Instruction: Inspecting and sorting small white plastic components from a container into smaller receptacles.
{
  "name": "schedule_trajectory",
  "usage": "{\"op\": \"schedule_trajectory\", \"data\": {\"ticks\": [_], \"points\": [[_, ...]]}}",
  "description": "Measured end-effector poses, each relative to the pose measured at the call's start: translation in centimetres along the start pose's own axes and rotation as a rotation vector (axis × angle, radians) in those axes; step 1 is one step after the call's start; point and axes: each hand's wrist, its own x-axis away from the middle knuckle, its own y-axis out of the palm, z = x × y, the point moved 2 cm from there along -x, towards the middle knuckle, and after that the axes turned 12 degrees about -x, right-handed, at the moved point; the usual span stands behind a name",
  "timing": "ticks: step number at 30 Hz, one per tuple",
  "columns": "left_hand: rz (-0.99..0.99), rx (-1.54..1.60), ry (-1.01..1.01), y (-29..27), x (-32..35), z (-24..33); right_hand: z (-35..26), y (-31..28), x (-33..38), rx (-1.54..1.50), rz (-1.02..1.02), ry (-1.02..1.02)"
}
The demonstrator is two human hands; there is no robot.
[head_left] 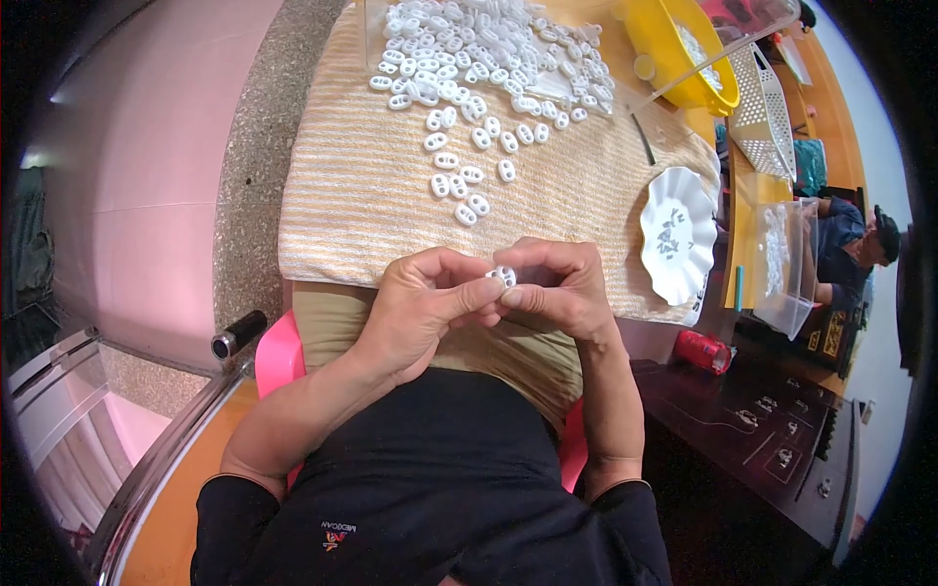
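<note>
You pinch one white two-hole plastic piece [502,276] between both thumbs and forefingers, left hand [422,303] and right hand [557,288] closed on it, just below the striped towel [362,195]. Slack fingers could drop it into your lap.

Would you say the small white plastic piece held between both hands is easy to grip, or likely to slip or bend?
The white plastic piece looks rigid, probably not bending. It seems light: fingertips of the left hand and right hand pinch it. Being small and glossy, it may slip; loose pieces lie flat on the striped cloth.
</note>
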Motion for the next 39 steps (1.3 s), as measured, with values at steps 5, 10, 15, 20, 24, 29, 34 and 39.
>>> {"op": "schedule_trajectory", "data": {"ticks": [5,10,15,20,24,29,34,39], "points": [[-0.023,-0.012,-0.004,-0.3,0.0,-0.3,0.0,-0.1,0.1,-0.011,-0.021,-0.018],[-0.041,0.008,-0.002,-0.1,0.1,-0.4,-0.3,0.8,0.3,-0.183,-0.042,-0.001],[-0.058,0.041,-0.009,-0.1,-0.2,-0.2,-0.3,0.7,0.2,-0.183,-0.046,0.008],[-0.070,0.096,-0.044,0.0,-0.1,0.1,-0.4,0.4,-0.1,0.030,-0.041,-0.051],[-0.131,0.139,-0.053,0.0,-0.1,0.3,-0.3,0.4,-0.3,0.089,-0.049,-0.148],[-0.166,0.159,-0.043,0.0,0.0,0.2,-0.2,0.6,-0.2,0.110,-0.090,-0.202],[-0.194,0.158,-0.025,-0.1,0.3,0.0,-0.4,1.1,0.1,0.109,-0.097,-0.191],[-0.196,0.160,-0.034,0.2,0.5,0.2,-1.0,1.6,0.4,0.134,-0.119,-0.192]]}}
